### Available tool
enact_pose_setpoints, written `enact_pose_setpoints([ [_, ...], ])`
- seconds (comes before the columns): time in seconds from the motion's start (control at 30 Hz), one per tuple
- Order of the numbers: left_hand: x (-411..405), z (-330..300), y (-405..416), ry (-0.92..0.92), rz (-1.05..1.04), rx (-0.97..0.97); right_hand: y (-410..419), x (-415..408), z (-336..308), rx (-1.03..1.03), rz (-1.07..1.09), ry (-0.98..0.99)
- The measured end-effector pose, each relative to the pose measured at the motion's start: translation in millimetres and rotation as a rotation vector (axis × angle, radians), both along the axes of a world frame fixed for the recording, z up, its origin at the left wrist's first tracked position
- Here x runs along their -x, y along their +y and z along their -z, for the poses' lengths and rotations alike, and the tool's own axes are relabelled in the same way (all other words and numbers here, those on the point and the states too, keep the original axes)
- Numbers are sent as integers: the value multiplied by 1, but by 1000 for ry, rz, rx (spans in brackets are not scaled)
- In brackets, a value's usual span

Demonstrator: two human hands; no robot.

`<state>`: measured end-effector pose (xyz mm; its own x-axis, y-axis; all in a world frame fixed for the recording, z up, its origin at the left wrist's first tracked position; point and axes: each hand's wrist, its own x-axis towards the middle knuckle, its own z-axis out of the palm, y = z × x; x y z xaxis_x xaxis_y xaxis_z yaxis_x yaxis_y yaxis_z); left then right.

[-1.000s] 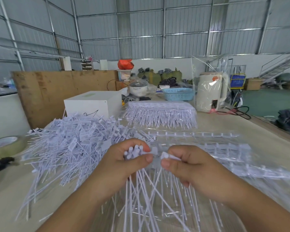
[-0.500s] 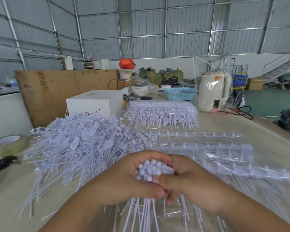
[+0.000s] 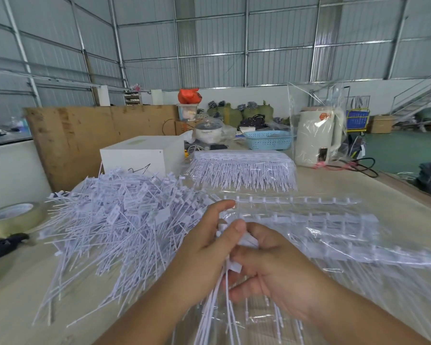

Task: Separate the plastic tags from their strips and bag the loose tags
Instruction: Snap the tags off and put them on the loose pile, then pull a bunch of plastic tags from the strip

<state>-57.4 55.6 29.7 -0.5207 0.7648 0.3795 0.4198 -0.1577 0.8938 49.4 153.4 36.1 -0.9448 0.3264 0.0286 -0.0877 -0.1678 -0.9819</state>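
My left hand (image 3: 204, 255) and my right hand (image 3: 271, 270) meet at the table's front centre, both curled round one bundle of white plastic tags (image 3: 222, 302) whose thin tails hang down toward me. The tag heads show between my thumbs. A big loose pile of separated tags (image 3: 115, 220) lies to the left. Tags attached to their strips lie in clear plastic bags (image 3: 321, 227) to the right, under my right hand. Another bagged block of strips (image 3: 244, 170) sits farther back.
A white box (image 3: 139, 158) stands behind the loose pile. A roll of tape (image 3: 13, 217) and a black tool (image 3: 3, 246) lie at the left edge. A blue basket (image 3: 269, 140) and a wrapped white kettle (image 3: 316, 138) stand at the back right.
My hands have closed together over the bundle and turned it; the tag heads, plainly visible half a second ago, are now mostly covered by my fingers.
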Motion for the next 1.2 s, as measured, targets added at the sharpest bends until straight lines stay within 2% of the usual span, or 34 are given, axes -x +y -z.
enact_pose_setpoints([
  [0.17,-9,4,12,-123,-126,-93,-3,7,5,-56,121,60],
  [0.37,-10,-3,16,-320,-30,-79,2,16,10,-85,314,135],
  [0.57,-22,1,15,-408,155,143,26,13,9,-15,577,192],
  [0.7,-24,-2,8,-415,331,284,31,15,9,17,616,219],
  [0.8,-18,-4,6,-330,153,279,27,17,4,117,567,256],
  [0.87,-5,-7,3,-156,-35,236,24,16,4,154,514,197],
  [0.9,4,-9,0,-33,-144,223,22,15,5,90,484,122],
  [0.97,27,-11,-6,177,-356,238,14,10,8,-253,389,-59],
  [1.1,57,-4,-12,563,-699,626,5,0,16,-1154,187,-299],
  [1.17,57,-1,-9,651,-767,726,5,1,19,-1400,103,-400],
  [1.2,57,1,-6,705,-798,737,5,2,19,-1438,84,-454],
])
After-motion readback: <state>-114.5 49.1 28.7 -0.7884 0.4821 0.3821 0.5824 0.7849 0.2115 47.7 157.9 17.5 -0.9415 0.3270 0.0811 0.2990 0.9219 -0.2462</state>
